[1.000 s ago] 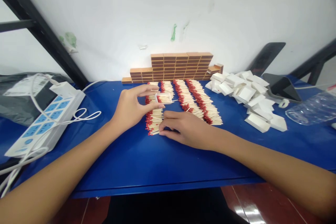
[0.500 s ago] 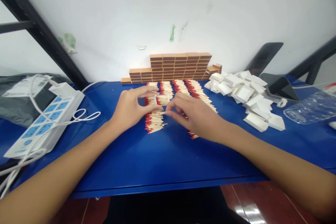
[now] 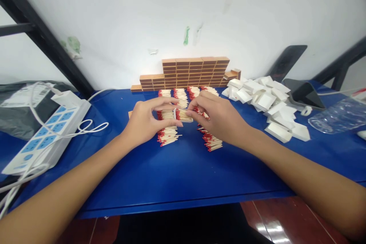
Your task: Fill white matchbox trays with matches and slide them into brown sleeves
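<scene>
Between my hands is a small white matchbox tray (image 3: 174, 114) filled with red-tipped matches (image 3: 182, 114). My left hand (image 3: 144, 119) has its thumb below and fingers above the tray's left end. At the right end, my right hand (image 3: 219, 116) pinches with thumb and forefinger; whether it grips the tray wall or the match ends too, I cannot tell. Beneath and behind the hands, loose matches lie in several rows, among them a left row (image 3: 168, 136) and a right row (image 3: 213, 143). A small orange-brown piece (image 3: 130, 114) shows beside my left hand, mostly hidden.
Stacked brown matchboxes (image 3: 197, 72) stand against the wall. White empty trays (image 3: 265, 97) are heaped at the right, near a dark stand (image 3: 304, 93) and a clear plastic bottle (image 3: 340, 116). At the left lie a power strip (image 3: 48, 133), white cables and a grey bag (image 3: 17, 118).
The tray has shifted slightly right and toward me. My right hand has moved from below the tray up to its right end. The fingers of my left hand have spread further along it.
</scene>
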Motion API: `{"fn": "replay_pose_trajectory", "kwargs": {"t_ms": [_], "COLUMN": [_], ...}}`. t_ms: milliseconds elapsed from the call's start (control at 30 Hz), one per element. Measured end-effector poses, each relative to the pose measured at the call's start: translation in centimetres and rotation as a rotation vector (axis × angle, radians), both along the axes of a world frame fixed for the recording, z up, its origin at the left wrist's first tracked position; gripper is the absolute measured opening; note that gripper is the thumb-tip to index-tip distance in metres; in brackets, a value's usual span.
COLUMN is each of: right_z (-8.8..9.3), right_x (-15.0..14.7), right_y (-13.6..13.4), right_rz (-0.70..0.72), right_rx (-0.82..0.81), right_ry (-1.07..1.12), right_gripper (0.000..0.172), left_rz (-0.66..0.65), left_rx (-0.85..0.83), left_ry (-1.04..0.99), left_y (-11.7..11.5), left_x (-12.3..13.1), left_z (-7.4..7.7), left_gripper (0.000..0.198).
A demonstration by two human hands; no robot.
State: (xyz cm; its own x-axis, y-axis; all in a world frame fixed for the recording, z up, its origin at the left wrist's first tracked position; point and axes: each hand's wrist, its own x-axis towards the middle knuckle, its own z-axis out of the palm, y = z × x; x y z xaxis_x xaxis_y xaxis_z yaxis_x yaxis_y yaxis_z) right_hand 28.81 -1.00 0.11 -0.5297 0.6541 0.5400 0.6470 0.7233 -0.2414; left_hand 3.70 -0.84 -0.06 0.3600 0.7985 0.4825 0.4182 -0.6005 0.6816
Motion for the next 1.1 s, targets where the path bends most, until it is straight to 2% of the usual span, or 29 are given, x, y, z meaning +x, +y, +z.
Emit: {"fn": "replay_pose_trajectory", "kwargs": {"t_ms": [533,633,700,767,867,967,1100], "right_z": [0.2,0.3,0.1,-0.4,-1.4,-2.1,-2.1], "right_x": [-0.2,-0.6,-1.1,-1.7,-2.4,-2.7,-2.9], "right_y": [0.2,-0.3,-0.9,-1.6,-2.4,-2.6,-2.6], "right_rz": [0.036,0.027,0.073,0.188,0.325,0.324,0.308], "right_rx": [-0.077,-0.023,0.023,-0.002,-0.134,-0.2,-0.251], "right_ry": [0.135,0.197,0.237,0.2,0.038,-0.052,-0.113], "right_gripper": [0.016,0.015,0.015,0.013,0.01,0.011,0.011], "left_rz": [0.009,0.035,0.083,0.127,0.156,0.162,0.159], "left_rx": [-0.019,-0.015,-0.003,0.009,0.01,0.002,0.016], "left_ry": [0.03,0.002,-0.013,-0.015,-0.009,0.0,0.001], "left_y": [-0.2,-0.1,0.0,0.1,0.3,0.3,0.2], "left_x": [0.1,0.0,-0.1,-0.2,-0.3,-0.3,-0.3], "left_z": [0.3,0.2,0.2,0.2,0.4,0.4,0.4], "left_gripper": [0.058,0.056,0.055,0.054,0.051,0.052,0.053]}}
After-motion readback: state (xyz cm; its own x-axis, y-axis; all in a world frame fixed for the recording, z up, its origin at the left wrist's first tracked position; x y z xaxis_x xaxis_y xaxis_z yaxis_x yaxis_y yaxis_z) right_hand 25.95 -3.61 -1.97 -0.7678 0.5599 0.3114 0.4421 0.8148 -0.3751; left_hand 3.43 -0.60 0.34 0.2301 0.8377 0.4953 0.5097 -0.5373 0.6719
